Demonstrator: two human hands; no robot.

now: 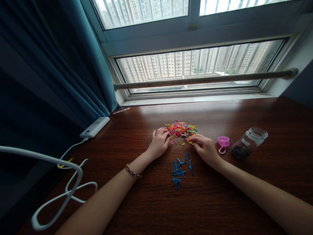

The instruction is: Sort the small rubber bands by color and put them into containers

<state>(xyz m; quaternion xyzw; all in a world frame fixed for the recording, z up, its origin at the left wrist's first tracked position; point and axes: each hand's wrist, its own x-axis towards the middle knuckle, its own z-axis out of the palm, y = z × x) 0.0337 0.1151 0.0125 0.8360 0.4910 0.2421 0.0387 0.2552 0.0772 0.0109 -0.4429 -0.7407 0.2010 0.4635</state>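
Note:
A heap of small plastic pin-shaped stitch markers in red, pink, yellow, orange and blue lies on the brown wooden table. My left hand rests against the heap's left edge, fingers loosely bent and thumb apart. On the opposite side, the outstretched fingertips of my right hand touch the heap's edge near some yellow markers, with the thumb lower and apart. No marker shows clearly gripped in either hand, though the fingertips partly blend into the heap. Nearer to me, between my forearms, several blue stitch markers lie in a loose separate group.
Right of my right hand are a pink cap with a loop and a tilted clear jar with dark contents. A white power bank with a white cable lies left, beside the blue curtain. Behind is a window sill.

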